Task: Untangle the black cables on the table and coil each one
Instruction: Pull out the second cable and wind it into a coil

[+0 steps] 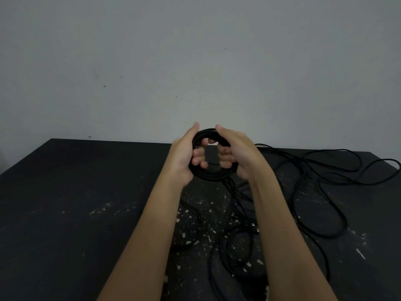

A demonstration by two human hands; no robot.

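Black cables (325, 170) lay in big loose loops on the table (76, 192), off to the right of the right hand and down under the right forearm, where a few loops overlapped in a messy ring. Honestly couldn't tell how many separate cables were in that pile.

One cable was wound into a small coil (211, 173), held up between both hands above the far part of the table. The left hand (184, 157) gripped the coil's left side, fingers (198, 156) curled through the middle of the ring and thumb laid along the top. The right hand (238, 153) did the same on the right side, fingers hooked through the hole and thumb up on the top edge. So both were clenched round the coil, nothing slack about it.

A strand (231, 187) dropped from the bottom of the coil, just beside the right wrist, down into the loose loops. White specks (201, 213) dotted the dark tabletop below the hands, and a plain grey wall (195, 61) stood behind them.
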